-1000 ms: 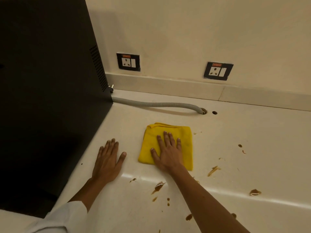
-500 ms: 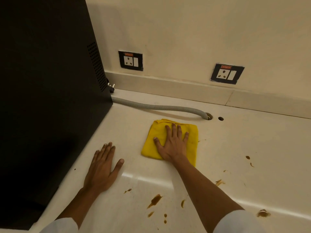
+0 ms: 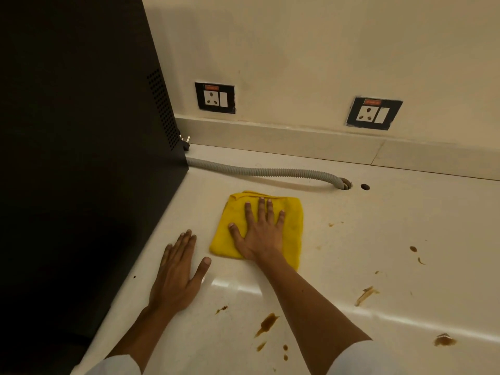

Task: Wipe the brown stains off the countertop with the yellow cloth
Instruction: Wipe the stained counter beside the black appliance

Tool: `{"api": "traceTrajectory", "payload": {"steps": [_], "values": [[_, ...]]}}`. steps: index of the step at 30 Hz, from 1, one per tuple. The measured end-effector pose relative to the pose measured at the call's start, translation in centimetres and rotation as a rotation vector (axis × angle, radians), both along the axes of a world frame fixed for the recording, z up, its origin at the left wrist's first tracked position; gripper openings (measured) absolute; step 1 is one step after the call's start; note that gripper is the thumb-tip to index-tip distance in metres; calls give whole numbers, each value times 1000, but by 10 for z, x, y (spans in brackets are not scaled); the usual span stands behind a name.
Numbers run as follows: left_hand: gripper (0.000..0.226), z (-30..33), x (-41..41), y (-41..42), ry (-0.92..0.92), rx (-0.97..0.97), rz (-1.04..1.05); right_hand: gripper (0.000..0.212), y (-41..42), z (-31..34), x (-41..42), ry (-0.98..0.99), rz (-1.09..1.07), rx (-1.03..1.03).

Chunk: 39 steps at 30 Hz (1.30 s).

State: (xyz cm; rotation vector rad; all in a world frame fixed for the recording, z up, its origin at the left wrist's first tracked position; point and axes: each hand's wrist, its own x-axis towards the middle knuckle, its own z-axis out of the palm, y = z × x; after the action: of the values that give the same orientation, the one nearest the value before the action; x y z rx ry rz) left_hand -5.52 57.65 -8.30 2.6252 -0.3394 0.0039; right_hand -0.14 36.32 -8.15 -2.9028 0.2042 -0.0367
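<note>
Right hand (image 3: 261, 234) flat, fingers spread, pressing the yellow cloth (image 3: 293, 226) near the counter's (image 3: 405, 212) back edge; left hand (image 3: 176, 274) open, bracing beside it. Soft, light, likely bunches — press its middle. Brown stains (image 3: 266, 323) wait nearer the front edge.

Your countertop (image 3: 405, 212): pale, glossy. Yellow cloth (image 3: 293, 226) lies flat under your right hand (image 3: 261, 235); left hand (image 3: 177, 277) flat beside it. Brown stains (image 3: 266, 323) dot the near side. Grey hose (image 3: 270, 173) runs along the back.

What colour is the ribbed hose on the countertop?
The hose is light grey, seen in the head view.
</note>
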Motion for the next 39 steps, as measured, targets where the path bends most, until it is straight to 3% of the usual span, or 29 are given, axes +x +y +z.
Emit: {"api": "traceTrajectory", "payload": {"steps": [11,15,27,33,39], "values": [[101,15,-5,11,67,-401,-3,83,77,3,-78,-23,35,57],[74,21,-8,15,110,-447,-17,82,94,3,-113,-9,49,51],[78,21,-11,23,172,-422,-96,85,70,-3,-210,-35,-79,26],[68,21,-9,27,205,-554,-75,87,34,-3,-196,-66,-249,-16],[67,22,-8,28,225,-714,-23,90,2,-1,-134,-48,-282,-43]]}}
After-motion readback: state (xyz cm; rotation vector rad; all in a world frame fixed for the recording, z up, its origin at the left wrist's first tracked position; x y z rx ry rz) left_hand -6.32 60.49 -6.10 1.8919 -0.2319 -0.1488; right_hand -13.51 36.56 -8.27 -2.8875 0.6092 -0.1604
